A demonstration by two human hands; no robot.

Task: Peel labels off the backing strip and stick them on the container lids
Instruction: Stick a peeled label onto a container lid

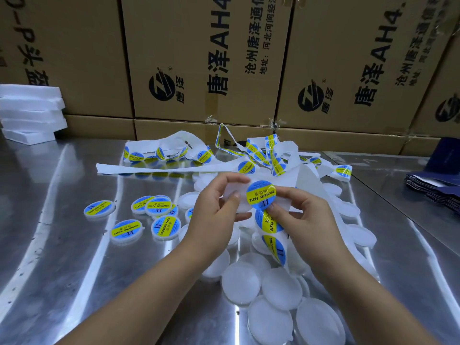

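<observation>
Left hand (216, 212) grips translucent white round plastic lid (242, 207); right hand (306, 215) pinches 1 round blue-and-yellow label (261, 194) over it (contact unclear). Risk: tilted lowering creases label, lands off-centre.

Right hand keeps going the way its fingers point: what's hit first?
Probably the white lid held in the left hand. The right hand points up-left, pinching a soldering paste label that already seems to overlap that lid; depth is unclear.
</observation>
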